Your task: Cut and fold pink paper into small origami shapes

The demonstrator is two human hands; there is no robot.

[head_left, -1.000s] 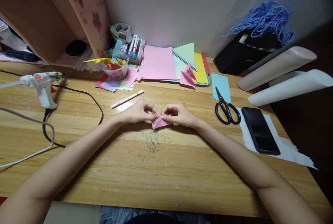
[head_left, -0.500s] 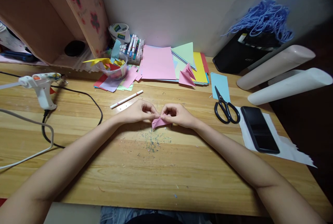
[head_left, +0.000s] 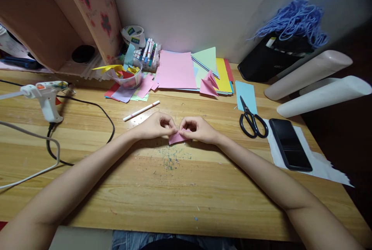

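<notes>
A small piece of folded pink paper [head_left: 177,138] is held between my two hands over the middle of the wooden table. My left hand [head_left: 158,125] pinches its upper left part between thumb and forefinger. From the other side, my right hand [head_left: 200,129] pinches the same paper, its fingertips almost touching the left ones. Part of the paper is hidden by the fingers. Just behind my left hand lies a white marker [head_left: 141,111]. Two folded pink paper pieces [head_left: 209,84] rest farther back on the paper stack.
Black-handled scissors [head_left: 251,122] lie on the right beside a black phone [head_left: 290,144]. At the left stands a white glue gun [head_left: 49,100] with its cables. Along the back are a plastic tub [head_left: 132,83] of paper scraps, coloured sheets [head_left: 177,69] and a black holder [head_left: 266,60].
The pink paper's lower edge has changed from a pointed, creased shape to a flatter, straighter one. Both hands have shifted only slightly and keep their pinch.
</notes>
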